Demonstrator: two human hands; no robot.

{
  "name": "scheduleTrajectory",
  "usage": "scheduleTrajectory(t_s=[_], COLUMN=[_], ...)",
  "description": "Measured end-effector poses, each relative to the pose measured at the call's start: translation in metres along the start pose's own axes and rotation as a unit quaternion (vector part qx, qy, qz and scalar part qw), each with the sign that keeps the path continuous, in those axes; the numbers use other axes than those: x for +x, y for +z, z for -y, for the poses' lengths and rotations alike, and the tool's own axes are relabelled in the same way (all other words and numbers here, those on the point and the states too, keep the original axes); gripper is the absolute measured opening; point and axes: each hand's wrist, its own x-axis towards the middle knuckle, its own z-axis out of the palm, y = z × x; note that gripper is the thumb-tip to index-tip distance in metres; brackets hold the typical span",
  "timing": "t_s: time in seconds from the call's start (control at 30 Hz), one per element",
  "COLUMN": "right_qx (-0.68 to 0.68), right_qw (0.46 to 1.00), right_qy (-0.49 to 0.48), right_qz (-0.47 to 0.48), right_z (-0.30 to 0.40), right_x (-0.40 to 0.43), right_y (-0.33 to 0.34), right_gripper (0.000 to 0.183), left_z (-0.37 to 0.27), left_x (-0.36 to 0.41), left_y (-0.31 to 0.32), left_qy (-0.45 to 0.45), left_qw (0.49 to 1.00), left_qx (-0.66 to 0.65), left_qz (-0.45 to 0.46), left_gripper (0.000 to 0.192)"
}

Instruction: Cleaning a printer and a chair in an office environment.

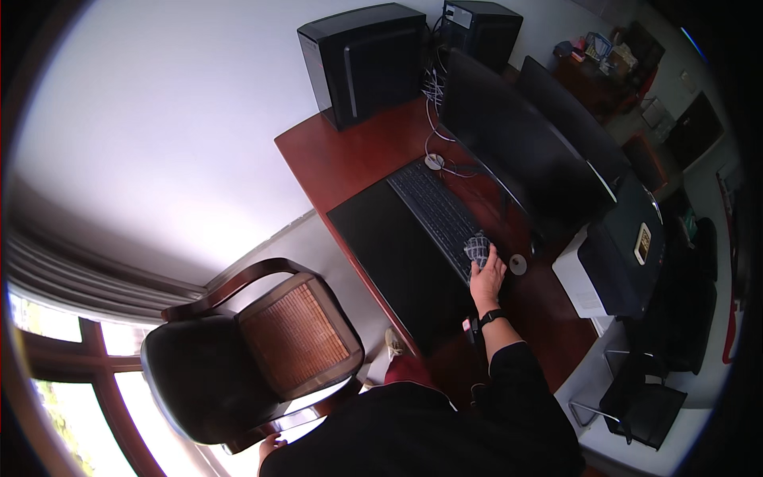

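My right hand reaches over the desk and grips a dark checked cloth, which lies over the near right end of a black keyboard. Beside the keyboard a large black desk mat covers part of the reddish wooden desk. A small round pale object sits just right of the hand. Low at the left, my left hand hangs by the armchair, partly hidden by my dark clothing; whether it holds anything does not show.
A black monitor stands behind the keyboard, with white cables and a round white item by it. A black computer case is at the back. A printer stands right, an armchair left.
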Motion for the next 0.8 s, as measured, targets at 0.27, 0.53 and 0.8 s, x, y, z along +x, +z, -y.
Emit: scheduleTrajectory(t_s=[0.27,0.53,0.8], right_qx=[-0.038,-0.016,0.005], right_qw=[0.992,0.969,0.952], right_qy=[-0.119,-0.243,-0.295], right_qz=[0.001,0.051,0.077], right_z=[0.05,0.163,0.127], right_x=[0.106,0.194,0.183], right_y=[0.13,0.186,0.156], right_gripper=[0.057,0.049,0.044], left_z=[0.044,-0.008,-0.032], left_x=[0.005,0.017,0.058], left_y=[0.017,-0.039,-0.077], left_qy=[-0.077,-0.126,-0.129], left_qw=[0.994,0.991,0.991], left_qx=[0.065,0.046,0.027], left_qz=[0.04,0.022,0.032], left_gripper=[0.036,0.036,0.036])
